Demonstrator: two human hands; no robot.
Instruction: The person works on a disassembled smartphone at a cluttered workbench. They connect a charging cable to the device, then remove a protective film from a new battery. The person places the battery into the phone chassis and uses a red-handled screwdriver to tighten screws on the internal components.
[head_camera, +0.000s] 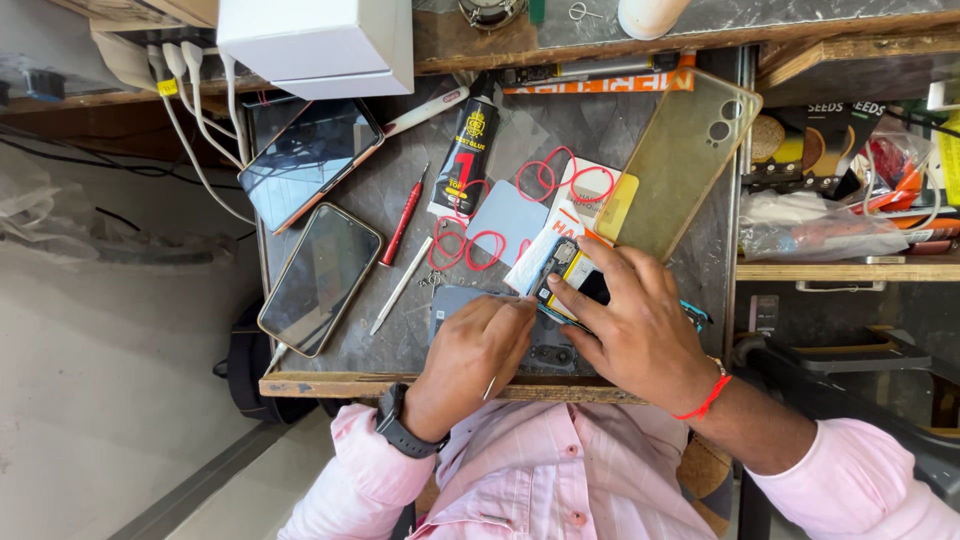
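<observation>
Opened phone (560, 285) pinned near bench (400, 384) front edge by right hand (640, 325), fingers spread flat. Left hand (470, 355) fingers pinched on thin tool (489, 388), just left of phone; long axis runs diagonally.

Grey table (690, 250) with phone parts

Left of the left grip (478, 350) lie two phones (320, 278), a red pen (403, 218) and a white stick (400, 286); beyond it glue tube (466, 152) and red rings (468, 245); beyond the right grip (630, 325) a clear case (680, 165).
</observation>
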